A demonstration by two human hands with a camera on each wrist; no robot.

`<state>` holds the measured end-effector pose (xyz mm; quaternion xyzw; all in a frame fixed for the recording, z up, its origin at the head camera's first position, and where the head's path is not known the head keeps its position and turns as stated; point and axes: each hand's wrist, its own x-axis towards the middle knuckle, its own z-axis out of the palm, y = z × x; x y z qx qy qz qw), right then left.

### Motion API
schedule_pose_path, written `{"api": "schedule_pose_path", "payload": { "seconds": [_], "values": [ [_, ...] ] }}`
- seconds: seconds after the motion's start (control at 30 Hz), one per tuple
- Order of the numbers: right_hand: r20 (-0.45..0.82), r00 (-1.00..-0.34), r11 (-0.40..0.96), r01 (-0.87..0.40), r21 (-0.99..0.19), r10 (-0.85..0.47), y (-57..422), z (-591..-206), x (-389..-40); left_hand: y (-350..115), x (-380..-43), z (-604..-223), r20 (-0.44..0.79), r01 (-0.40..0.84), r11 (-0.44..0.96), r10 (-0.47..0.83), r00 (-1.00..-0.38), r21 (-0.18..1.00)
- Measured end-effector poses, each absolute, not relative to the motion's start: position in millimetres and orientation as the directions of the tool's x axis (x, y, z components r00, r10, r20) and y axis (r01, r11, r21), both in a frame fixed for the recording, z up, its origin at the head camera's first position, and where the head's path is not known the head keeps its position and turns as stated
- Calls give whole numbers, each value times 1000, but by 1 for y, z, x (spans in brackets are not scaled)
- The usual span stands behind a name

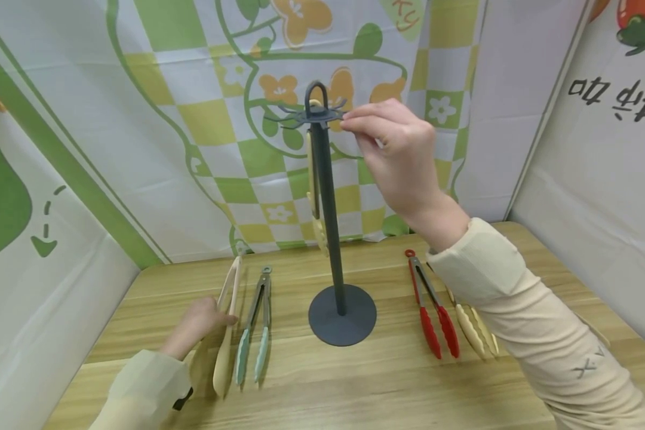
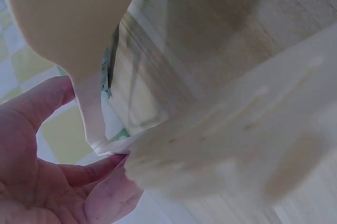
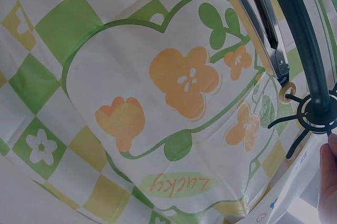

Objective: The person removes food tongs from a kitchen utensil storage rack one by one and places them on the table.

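Observation:
My left hand point(image 1: 201, 322) holds a pair of cream tongs point(image 1: 223, 364) at the table's left side. In the left wrist view, the tongs' broad heads point(image 2: 73, 13) spread apart, with thumb and fingers at the arms. My right hand point(image 1: 398, 149) pinches a hook at the top of a dark utensil stand point(image 1: 331, 227); only some fingertips point(image 3: 327, 176) show in the right wrist view. A pair of yellow tongs point(image 3: 247, 23) hangs by its ring from another hook, behind the pole in the head view. The stand is upright on its round base.
Teal-tipped tongs point(image 1: 243, 358) lie just right of the left hand. Red tongs point(image 1: 430, 334) and pale yellow tongs point(image 1: 473, 331) lie right of the stand, near the right forearm. Another pale thing at far right is mostly hidden by the sleeve. A printed cloth point(image 1: 279, 191) hangs behind the table.

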<state>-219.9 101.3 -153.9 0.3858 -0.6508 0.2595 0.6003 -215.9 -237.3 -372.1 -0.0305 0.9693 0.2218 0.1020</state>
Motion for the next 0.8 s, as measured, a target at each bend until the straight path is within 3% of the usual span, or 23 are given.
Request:
{"api": "schedule_pose_path", "payload": {
  "seconds": [0.8],
  "values": [
    [982,10,575,-809,120,-191,101,-154,-219,-237,-219,-382,-231,-95,913,-1,-973,397]
  ]
}}
